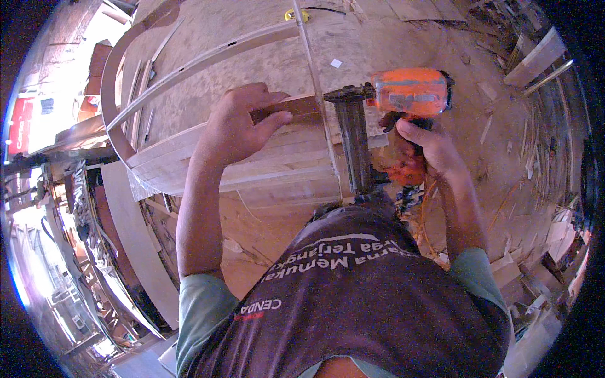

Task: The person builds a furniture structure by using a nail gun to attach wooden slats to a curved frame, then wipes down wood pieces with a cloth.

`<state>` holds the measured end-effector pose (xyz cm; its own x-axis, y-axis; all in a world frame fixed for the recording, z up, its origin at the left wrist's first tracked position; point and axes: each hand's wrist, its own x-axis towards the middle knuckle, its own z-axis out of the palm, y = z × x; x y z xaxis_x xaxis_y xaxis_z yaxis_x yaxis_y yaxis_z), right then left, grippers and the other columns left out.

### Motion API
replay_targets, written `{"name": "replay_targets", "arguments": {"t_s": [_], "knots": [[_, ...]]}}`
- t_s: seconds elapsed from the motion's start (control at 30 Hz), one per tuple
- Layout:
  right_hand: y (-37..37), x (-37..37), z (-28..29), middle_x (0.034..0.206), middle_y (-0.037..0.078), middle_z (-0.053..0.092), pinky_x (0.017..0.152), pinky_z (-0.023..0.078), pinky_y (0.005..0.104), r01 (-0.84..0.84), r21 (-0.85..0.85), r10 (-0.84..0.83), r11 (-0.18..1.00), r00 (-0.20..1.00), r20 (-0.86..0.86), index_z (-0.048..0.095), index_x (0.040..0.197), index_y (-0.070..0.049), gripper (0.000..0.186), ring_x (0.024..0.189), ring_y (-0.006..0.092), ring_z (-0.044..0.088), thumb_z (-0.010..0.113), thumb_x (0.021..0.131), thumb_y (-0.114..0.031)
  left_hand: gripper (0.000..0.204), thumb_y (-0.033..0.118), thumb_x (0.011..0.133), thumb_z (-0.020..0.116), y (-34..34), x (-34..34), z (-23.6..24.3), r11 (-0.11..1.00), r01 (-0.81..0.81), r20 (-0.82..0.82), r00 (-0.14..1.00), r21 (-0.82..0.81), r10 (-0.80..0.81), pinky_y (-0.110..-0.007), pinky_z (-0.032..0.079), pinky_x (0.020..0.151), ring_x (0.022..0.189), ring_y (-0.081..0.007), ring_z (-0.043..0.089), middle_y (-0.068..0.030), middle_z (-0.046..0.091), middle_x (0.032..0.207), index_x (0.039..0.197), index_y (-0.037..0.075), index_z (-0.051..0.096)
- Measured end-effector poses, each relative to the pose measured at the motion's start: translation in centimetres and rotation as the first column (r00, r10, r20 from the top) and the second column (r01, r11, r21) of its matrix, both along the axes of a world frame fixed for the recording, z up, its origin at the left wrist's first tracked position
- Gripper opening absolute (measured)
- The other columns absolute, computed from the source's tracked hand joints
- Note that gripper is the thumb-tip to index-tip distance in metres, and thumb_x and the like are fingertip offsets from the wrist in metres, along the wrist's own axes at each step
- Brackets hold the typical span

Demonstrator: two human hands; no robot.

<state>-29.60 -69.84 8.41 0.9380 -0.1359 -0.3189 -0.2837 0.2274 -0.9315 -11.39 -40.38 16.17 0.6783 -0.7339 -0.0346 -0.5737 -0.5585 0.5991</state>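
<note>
Left hand point(236, 123) presses a small wood block point(296, 108) onto the curved plywood frame point(189, 151). Just right of it, the right hand point(428, 148) grips a nail gun point(391, 113), with scrap strips point(535, 145) scattered farther right

Warm, fairly bright daylight, blown-out glare at the left edge, perhaps an opening there, strong fisheye bending, dark vignetted corners, soft grain.

1. The nail gun point(403, 107) has an orange plastic body, scuffed and dulled with grey wear, and a dark, matt metal magazine.
2. The small wood block point(296, 108) under the left hand point(236, 126) is brown, smooth and matt.
3. The curved plywood panel point(252, 75) is pale, raw and rough-grained, unvarnished.
4. The thin wood strip point(312, 69) is light and bare.
5. The shirt point(353, 296) is dark, matt cloth.
</note>
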Motion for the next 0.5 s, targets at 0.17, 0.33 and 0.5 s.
{"name": "replay_targets", "arguments": {"t_s": [0.17,0.33,0.5], "knots": [[0.2,0.3,-0.6,0.059,-0.005,0.045,0.042,0.034,0.0236,-0.014,0.043,0.014,0.999,1.000,0.018,0.064,0.112,-0.002,0.048,0.046,0.0065,0.042,0.076,0.090,-0.042,0.031,0.019,0.085,0.080,-0.3,-0.1,0.5,0.999,-0.008,-0.040,0.999,0.053,0.010,-0.036,0.052,0.068,0.073,-0.0255,0.065,-0.0137,0.062,0.081,0.108,-0.001,0.075],[0.2,0.3,-0.4,0.060,-0.005,0.045,0.042,0.035,0.0237,-0.018,0.107,0.024,0.994,0.998,-0.059,0.063,0.111,-0.001,0.051,0.047,0.0067,0.043,0.077,0.089,-0.045,0.032,0.020,0.086,0.080,0.1,0.1,-0.1,1.000,-0.009,-0.052,0.999,-0.003,0.009,-0.035,0.051,0.068,0.072,-0.0248,0.065,-0.0130,0.063,0.080,0.107,-0.003,0.074],[0.3,0.4,-0.7,0.061,-0.004,0.046,0.042,0.036,0.0247,-0.007,0.107,0.011,0.994,0.999,-0.036,0.063,0.110,0.000,0.051,0.047,0.0075,0.044,0.077,0.089,-0.043,0.031,0.019,0.086,0.080,0.3,0.0,-0.5,0.999,-0.008,-0.034,0.999,-0.054,0.006,-0.034,0.051,0.067,0.073,-0.0236,0.065,-0.0122,0.063,0.080,0.106,-0.003,0.074]]}}
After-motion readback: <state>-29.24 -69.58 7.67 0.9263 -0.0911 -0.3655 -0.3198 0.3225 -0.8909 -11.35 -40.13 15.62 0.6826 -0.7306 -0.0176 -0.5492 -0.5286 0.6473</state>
